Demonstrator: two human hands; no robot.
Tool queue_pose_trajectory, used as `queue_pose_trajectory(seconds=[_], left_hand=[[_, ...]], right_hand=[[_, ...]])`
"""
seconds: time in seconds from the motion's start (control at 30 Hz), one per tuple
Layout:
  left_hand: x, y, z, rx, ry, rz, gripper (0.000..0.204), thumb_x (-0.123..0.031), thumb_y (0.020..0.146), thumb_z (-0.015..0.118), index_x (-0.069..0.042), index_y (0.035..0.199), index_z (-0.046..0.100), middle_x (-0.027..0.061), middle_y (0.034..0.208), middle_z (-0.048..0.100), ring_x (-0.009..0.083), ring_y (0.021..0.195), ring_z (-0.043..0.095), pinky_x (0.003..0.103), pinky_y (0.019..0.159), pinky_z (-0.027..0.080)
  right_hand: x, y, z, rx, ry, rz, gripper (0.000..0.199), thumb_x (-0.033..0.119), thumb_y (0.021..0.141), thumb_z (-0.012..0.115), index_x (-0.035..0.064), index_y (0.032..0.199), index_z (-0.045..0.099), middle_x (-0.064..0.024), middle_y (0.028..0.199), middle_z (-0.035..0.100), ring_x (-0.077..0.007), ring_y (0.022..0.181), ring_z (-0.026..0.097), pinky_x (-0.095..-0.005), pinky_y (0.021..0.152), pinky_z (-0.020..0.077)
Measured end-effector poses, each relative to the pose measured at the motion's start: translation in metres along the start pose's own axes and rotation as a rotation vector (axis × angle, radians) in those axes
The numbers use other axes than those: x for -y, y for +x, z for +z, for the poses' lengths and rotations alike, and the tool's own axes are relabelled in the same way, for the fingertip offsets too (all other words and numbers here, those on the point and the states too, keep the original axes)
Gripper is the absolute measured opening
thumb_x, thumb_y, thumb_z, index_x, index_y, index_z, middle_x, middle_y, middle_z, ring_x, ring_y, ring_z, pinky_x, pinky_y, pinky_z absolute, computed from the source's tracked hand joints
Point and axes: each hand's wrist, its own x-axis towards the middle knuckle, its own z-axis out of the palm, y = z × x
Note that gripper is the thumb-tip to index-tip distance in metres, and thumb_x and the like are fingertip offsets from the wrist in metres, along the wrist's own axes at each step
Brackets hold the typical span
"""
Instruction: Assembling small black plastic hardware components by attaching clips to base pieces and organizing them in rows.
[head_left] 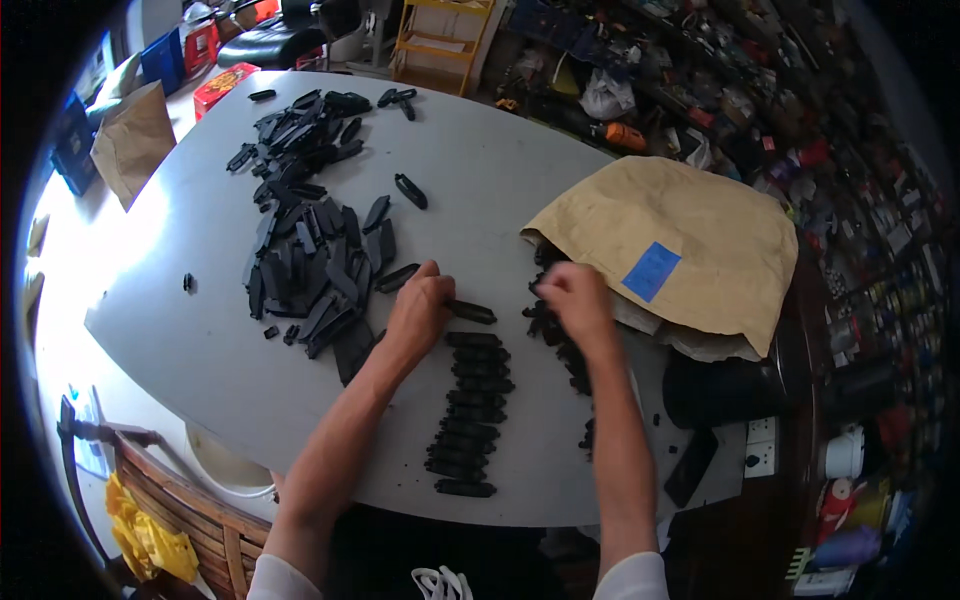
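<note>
Laying black clips into a row on the table; left hand pinching one clip at row's head; right hand in bag, grip unclear; next, likely: seat clip square

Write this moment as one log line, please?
left hand: placing black part atop column | right hand: reaching into parts by paper bag | surface: grey table

Brown paper sack hides black parts beneath; right hand blurred.
</note>
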Motion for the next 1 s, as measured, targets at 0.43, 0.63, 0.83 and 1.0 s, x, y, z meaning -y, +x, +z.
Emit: queue_pose_trajectory(seconds=[0.43,0.63,0.83,1.0], left_hand=[[-0.005,-0.007,-0.001,0.049,-0.095,-0.091,0.028,0.007,0.059,0.071,0.001,0.083,0.059,0.0124,0.088,0.051,0.0327,0.085,0.056,0.039,0.071,0.045],[-0.01,-0.006,-0.004,0.063,-0.115,-0.129,0.028,0.008,0.06,0.071,0.0,0.084,0.059,0.0123,0.09,0.051,0.0335,0.086,0.056,0.039,0.072,0.045],[-0.009,-0.006,-0.003,0.055,-0.111,-0.113,0.026,0.008,0.061,0.07,0.001,0.083,0.058,0.0124,0.09,0.05,0.0336,0.085,0.056,0.04,0.071,0.045],[-0.01,-0.007,-0.003,0.046,-0.122,-0.122,0.026,0.009,0.061,0.069,0.001,0.083,0.058,0.0128,0.089,0.05,0.0338,0.085,0.056,0.041,0.071,0.045]], right_hand=[[-0.005,-0.036,0.022,-0.19,-0.493,0.006,0.015,0.005,0.071,0.074,-0.0006,0.079,0.063,-0.0162,0.078,0.06,-0.0339,0.078,0.061,-0.0425,0.069,0.0476],[-0.015,-0.041,0.023,-0.104,-0.559,0.016,0.015,0.003,0.071,0.073,-0.0019,0.081,0.063,-0.0151,0.08,0.06,-0.0332,0.079,0.061,-0.0415,0.069,0.048],[-0.024,-0.04,0.014,-0.034,-0.387,0.05,0.01,0.002,0.075,0.07,0.0001,0.081,0.063,-0.0144,0.085,0.059,-0.0328,0.08,0.061,-0.0411,0.068,0.0485],[-0.025,-0.038,0.009,-0.072,-0.197,0.056,0.011,0.002,0.076,0.07,-0.0023,0.081,0.062,-0.011,0.083,0.057,-0.0247,0.072,0.06,-0.0353,0.066,0.0476]])
